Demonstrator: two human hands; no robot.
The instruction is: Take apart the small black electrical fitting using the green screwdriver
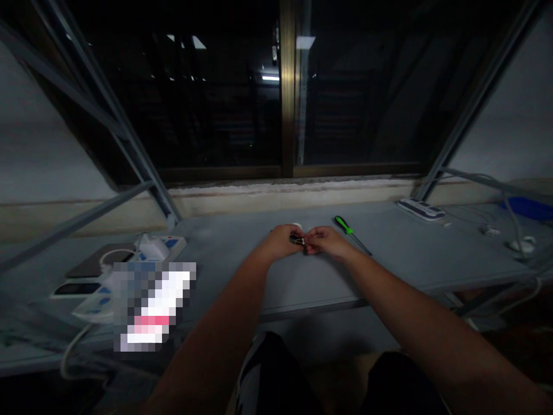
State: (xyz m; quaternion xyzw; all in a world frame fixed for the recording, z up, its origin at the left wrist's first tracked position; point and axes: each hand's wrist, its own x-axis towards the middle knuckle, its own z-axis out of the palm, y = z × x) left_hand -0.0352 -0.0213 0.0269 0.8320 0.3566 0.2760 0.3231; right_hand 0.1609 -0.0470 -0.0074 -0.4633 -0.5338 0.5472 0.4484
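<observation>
Over the middle of the grey table (224,253), my left hand (281,239) is closed on a small dark object with thin light wires (297,239); its exact kind is too small to make out. My right hand (324,239) meets it from the other side, fingertips pinched at the wires or edge of the same object. Just behind my left hand a small white round thing (296,225) shows in part. To the right of my right hand lies a screwdriver (345,226) with a green and black handle, its shaft pointing toward me.
At the left are a power strip (175,246) with a white plug adapter (153,249), a grey flat box (97,259) and cables. A blurred bright patch (159,300) lies nearer. Another power strip (420,209) and a blue item (527,207) sit at the right. Metal frame posts flank the window.
</observation>
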